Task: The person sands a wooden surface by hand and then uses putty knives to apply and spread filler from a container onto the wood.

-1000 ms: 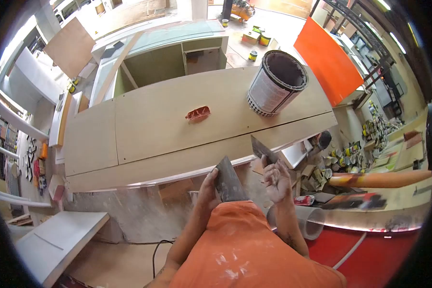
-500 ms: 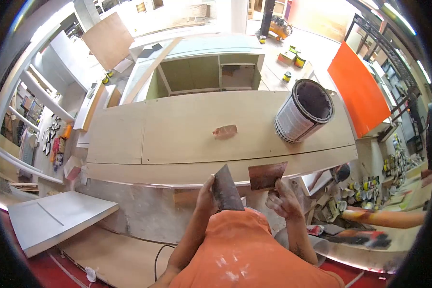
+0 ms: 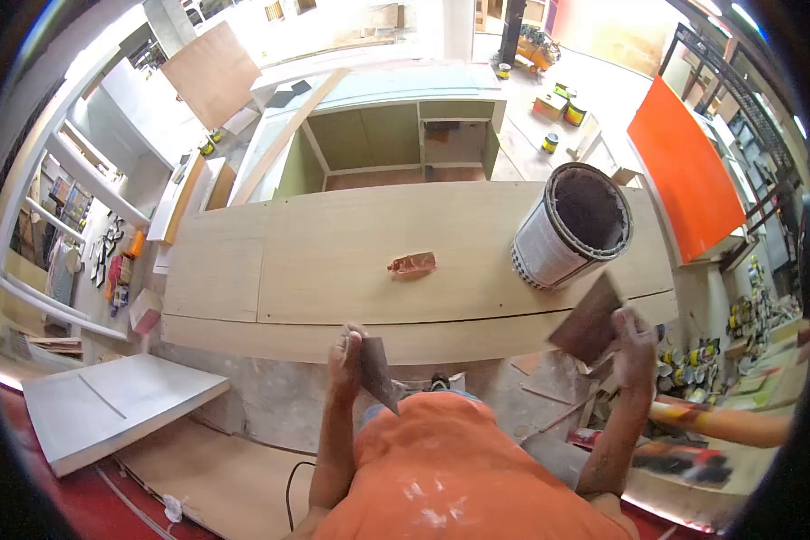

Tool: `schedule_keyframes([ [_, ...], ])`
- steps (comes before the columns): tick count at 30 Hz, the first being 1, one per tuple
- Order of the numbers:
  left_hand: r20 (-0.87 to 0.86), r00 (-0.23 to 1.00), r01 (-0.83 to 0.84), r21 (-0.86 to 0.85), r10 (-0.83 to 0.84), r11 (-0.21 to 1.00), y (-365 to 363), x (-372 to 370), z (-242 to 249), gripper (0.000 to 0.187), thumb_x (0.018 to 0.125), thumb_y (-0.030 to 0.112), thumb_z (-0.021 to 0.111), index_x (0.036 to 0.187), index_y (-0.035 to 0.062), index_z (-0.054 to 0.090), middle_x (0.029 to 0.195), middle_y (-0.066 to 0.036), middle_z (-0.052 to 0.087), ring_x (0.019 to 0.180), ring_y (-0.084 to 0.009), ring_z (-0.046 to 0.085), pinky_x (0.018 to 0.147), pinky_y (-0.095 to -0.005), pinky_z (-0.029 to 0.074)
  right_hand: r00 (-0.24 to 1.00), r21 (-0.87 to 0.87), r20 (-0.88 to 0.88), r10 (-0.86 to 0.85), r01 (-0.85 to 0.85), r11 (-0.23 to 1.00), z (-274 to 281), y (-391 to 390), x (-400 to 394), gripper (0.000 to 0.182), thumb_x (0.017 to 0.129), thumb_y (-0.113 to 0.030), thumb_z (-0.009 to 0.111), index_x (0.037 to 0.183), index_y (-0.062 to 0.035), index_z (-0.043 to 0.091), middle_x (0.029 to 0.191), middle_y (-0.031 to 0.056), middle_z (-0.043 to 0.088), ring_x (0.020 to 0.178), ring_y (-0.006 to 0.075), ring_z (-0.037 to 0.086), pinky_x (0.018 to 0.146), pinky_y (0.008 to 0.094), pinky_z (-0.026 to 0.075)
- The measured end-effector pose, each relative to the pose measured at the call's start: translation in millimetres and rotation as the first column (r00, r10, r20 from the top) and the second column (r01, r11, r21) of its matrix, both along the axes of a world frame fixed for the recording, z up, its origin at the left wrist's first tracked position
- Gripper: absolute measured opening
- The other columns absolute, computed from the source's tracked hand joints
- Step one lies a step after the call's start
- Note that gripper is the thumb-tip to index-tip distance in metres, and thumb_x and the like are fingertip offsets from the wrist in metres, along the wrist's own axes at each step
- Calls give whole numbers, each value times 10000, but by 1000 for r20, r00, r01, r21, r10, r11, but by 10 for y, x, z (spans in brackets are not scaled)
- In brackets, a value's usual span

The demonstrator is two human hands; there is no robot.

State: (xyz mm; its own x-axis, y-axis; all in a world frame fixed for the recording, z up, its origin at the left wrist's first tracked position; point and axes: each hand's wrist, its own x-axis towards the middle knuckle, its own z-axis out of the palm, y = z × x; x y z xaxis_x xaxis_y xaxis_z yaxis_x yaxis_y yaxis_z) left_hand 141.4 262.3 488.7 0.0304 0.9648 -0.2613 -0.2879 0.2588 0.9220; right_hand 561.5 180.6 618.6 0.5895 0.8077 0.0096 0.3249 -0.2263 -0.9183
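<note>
My left hand is closed around the edge of a dark flat plate, below the front edge of the wooden panel. On the right, my right hand grips a brown flat plate, held up over the panel's front right part. Just behind that plate stands a large open can with dried residue on its rim and a dark inside. A small reddish-brown wrapped lump lies mid-panel, touched by neither hand.
Behind the panel is a green-lined cabinet with a wooden strip across it. An orange board leans at the right. A white panel lies at the lower left. Several small cans stand on the floor.
My hands have moved apart. The left one went left with its dark plate; the right one went right and up with the brown plate, closer to the can. The view has shifted slightly.
</note>
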Motion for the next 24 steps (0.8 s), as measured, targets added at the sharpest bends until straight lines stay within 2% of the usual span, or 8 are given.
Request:
schedule_keyframes([
  [2,-65,997,-38,35,41,999,126,22,-84,381,958,477,548,953,96,550,775,62,486,692,-59,448,600,-234,395,834,320,-552,18,192,928,200,57,188,629,854,-253,742,1330,40,456,1121,99,621,1000,193,606,855,322,519],
  [6,-272,958,-57,129,90,990,275,167,166,323,957,403,569,975,82,534,823,52,480,763,-54,419,679,-228,379,881,498,-417,221,18,867,739,89,559,525,821,-180,758,1233,49,527,1165,135,620,1057,246,607,903,359,517],
  [8,-333,936,-58,182,117,981,329,227,139,315,953,386,577,980,76,529,833,43,483,770,-56,419,683,-233,382,928,331,351,129,-252,910,1140,149,533,289,794,-101,741,1033,22,635,977,110,665,978,201,626,826,339,518],
  [11,-348,924,-105,170,159,980,325,219,20,314,945,369,592,1009,72,515,852,28,490,784,-62,422,686,-229,382,732,33,668,133,-207,978,1624,653,223,143,780,-67,703,893,5,651,792,117,628,842,190,635,738,334,501],
  [15,-213,960,-151,144,179,978,283,214,18,297,944,333,607,1059,80,505,853,26,504,767,-59,436,662,-214,382,306,-335,802,512,-480,811,1355,1414,253,147,766,-100,644,893,-29,668,808,188,626,825,332,642,742,424,500],
  [17,-181,966,-161,131,183,978,279,213,-42,292,944,322,609,1072,81,503,854,26,509,759,-57,441,651,-211,382,191,-623,644,741,-432,652,1325,1715,149,160,745,-106,609,865,-43,694,830,191,661,846,347,656,760,465,507],
  [21,-214,959,-143,199,185,969,290,180,-73,422,896,416,671,1086,83,495,828,23,526,734,-57,478,626,-215,405,7,-780,512,859,-414,469,667,2336,315,205,724,-122,588,868,-34,705,844,202,677,837,357,666,758,461,520],
  [24,-112,986,-103,150,120,983,276,117,-140,267,926,272,642,1070,63,558,845,22,566,769,-55,503,657,-220,424,-260,-983,180,949,-10,184,223,2557,488,230,710,-149,589,865,-23,703,835,222,667,829,361,667,748,451,524],
])
